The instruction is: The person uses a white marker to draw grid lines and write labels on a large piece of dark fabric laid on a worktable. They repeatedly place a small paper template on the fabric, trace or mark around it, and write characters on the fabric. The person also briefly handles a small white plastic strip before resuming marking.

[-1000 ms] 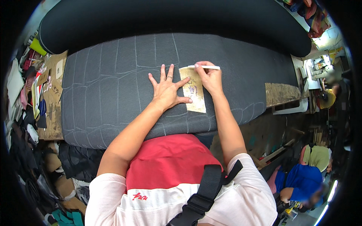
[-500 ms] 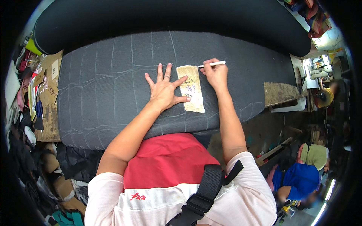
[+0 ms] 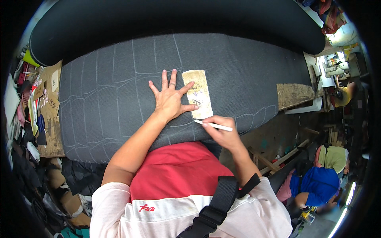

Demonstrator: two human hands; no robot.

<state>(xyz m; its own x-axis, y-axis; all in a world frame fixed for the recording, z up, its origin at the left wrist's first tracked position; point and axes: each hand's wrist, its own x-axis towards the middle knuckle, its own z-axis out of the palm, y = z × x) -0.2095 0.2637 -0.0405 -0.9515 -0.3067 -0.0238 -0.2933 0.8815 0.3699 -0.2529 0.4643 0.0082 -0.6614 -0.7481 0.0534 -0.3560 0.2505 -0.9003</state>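
Observation:
Dark grey fabric (image 3: 246, 71) covers the table, marked with pale outlines of panel shapes. On it lies a tan pattern piece (image 3: 203, 101), a narrow near-rectangle with handwriting on it. My left hand (image 3: 170, 99) is spread flat, its thumb and index finger pressing on the pattern's left side and the other fingers resting on the fabric. A white marking pen (image 3: 218, 126) is pinched in my right hand (image 3: 226, 133). Its tip touches at the pattern's lower left corner, the end nearest me.
A big dark fabric roll (image 3: 178, 20) spans the table's far side. Papers and small items crowd the wooden table end (image 3: 49, 115) at left, with scraps below. Bare wood (image 3: 295, 95) shows at right. A person in blue (image 3: 315, 186) is at lower right.
My right hand has moved the pen from the pattern's far right corner down to its near left corner. The left hand stays pressed on the pattern piece.

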